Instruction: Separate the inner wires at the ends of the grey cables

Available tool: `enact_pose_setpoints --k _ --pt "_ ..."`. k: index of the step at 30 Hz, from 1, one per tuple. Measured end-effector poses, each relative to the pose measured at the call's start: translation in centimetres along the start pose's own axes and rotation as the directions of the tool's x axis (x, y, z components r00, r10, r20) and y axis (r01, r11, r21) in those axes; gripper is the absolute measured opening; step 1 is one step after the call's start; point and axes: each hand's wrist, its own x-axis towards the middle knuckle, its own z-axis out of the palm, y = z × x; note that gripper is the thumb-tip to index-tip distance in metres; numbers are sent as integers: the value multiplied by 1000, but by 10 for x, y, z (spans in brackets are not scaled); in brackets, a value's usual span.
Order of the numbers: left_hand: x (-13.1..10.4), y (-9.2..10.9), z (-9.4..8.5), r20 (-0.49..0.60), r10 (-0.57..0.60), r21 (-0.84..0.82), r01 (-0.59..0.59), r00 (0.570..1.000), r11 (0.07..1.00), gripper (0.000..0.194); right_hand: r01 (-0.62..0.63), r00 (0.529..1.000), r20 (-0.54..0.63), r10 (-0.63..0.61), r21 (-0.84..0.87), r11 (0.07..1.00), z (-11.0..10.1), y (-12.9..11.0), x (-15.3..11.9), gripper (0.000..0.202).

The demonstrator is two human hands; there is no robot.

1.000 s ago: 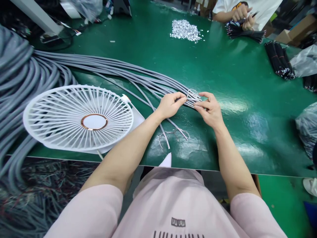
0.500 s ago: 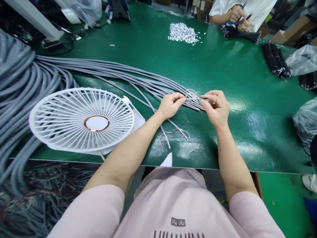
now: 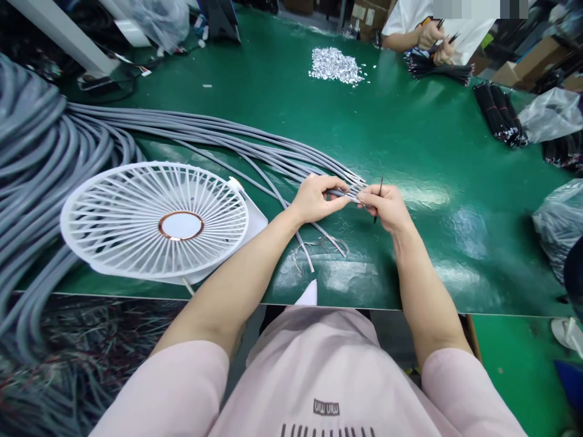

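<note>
A bundle of grey cables point(image 3: 228, 129) runs from the left, its ends fanned out between my hands. My left hand point(image 3: 319, 197) is closed, thumb and fingers around cables near their ends. My right hand point(image 3: 385, 205) is closed too, its fingertips against the light-coloured cable ends. A thin dark stick point(image 3: 381, 182) pokes out above and below the right fingers; its exact kind is unclear. Below my left hand, a few separate cable ends point(image 3: 334, 244) with loose pale threads lie on the green table point(image 3: 437, 255).
A white fan point(image 3: 181, 225) lies beside my left forearm. Thick grey cable coils point(image 3: 27, 152) fill the left side. Silvery small pieces point(image 3: 336, 65) are heaped at the back. Across the table, a person's hands point(image 3: 435, 41) handle black wires. Black wire bundles point(image 3: 498, 112) and plastic bags point(image 3: 558, 114) lie right.
My right hand has moved left and slightly down, nearer my left hand. The dark stick now shows in its fingers. The thread around the cable ends no longer shows.
</note>
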Motion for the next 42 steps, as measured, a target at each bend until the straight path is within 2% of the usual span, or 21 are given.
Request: enact_pose_setpoints --k 3,6,12,16,19,21,23,27,31,34,36,39,40,41,42 --pt "1 1 -1 -11 13 -59 -14 1000 998 19 -101 988 126 87 115 988 2 4 3 25" --pt "1 0 -1 -49 -39 -152 31 998 988 19 -104 976 202 78 122 987 3 7 7 29" --pt "3 -3 3 -132 -258 -403 186 957 896 26 -45 977 208 48 -18 999 5 5 6 20" --pt "5 -6 4 -148 -288 -496 181 946 849 30 4 974 227 10 -61 998 17 4 3 22" --pt "7 -7 3 -137 -299 -528 186 944 829 33 44 989 143 -38 -41 998 18 4 3 17" --pt "7 -6 1 -125 -314 -519 207 941 829 36 110 994 20 -110 -5 994 12 3 2 17" --pt "8 -5 -1 -96 -313 -486 230 945 843 39 182 980 -84 -178 37 983 6 0 -1 25" --pt "7 -5 -1 -40 -253 -359 223 967 907 37 221 961 -166 -219 -5 975 7 -2 -5 26" --pt "6 -7 8 -82 -138 -71 132 987 989 26 268 924 -247 -293 -128 955 16 3 -4 14" --pt "5 -7 14 -75 -104 140 114 992 984 22 313 897 -248 -366 -229 922 16 4 -5 9" --pt "5 -5 14 -71 -163 124 171 984 977 21 345 867 -253 -428 -315 884 14 0 -9 7" --pt "5 -5 10 -57 -260 -58 257 964 965 18 398 767 -314 -560 -451 799 13 -12 -19 9" --pt "5 -6 9 -46 -275 -118 268 960 956 16 416 752 -301 -587 -475 776 14 -15 -22 11" --pt "5 -7 8 -36 -280 -171 270 959 947 15 430 763 -258 -593 -482 764 15 -17 -25 14" --pt "6 -8 7 -28 -280 -218 267 960 939 16 433 797 -193 -572 -477 765 16 -17 -26 18"
